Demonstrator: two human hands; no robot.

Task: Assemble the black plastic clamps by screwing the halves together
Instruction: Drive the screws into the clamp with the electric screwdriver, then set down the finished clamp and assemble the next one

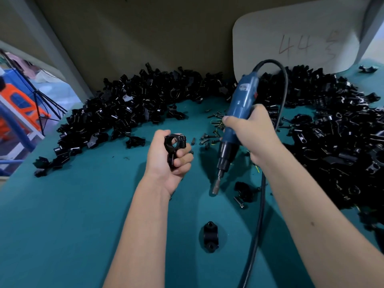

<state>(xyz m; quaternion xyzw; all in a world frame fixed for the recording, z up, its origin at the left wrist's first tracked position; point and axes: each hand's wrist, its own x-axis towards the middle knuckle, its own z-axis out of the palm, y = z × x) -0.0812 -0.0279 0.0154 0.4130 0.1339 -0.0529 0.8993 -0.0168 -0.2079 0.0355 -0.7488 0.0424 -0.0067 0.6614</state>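
My left hand (166, 159) grips a black plastic clamp (174, 144) above the green table (72, 215), its round hole facing me. My right hand (253, 132) holds a blue electric screwdriver (239, 113) tilted down and to the left, with the bit tip (215, 191) hanging just above the table, apart from the clamp. A loose clamp half (209, 236) with two screw holes lies near the front between my forearms. Another black part (244, 190) and a screw (239, 201) lie right of the bit.
Large heaps of black clamp parts (128, 107) curve along the back and down the right side (342, 142). Loose screws (212, 125) are scattered behind my hands. The screwdriver's black cable (260, 204) runs along my right forearm. A white board (295, 38) leans at the back.
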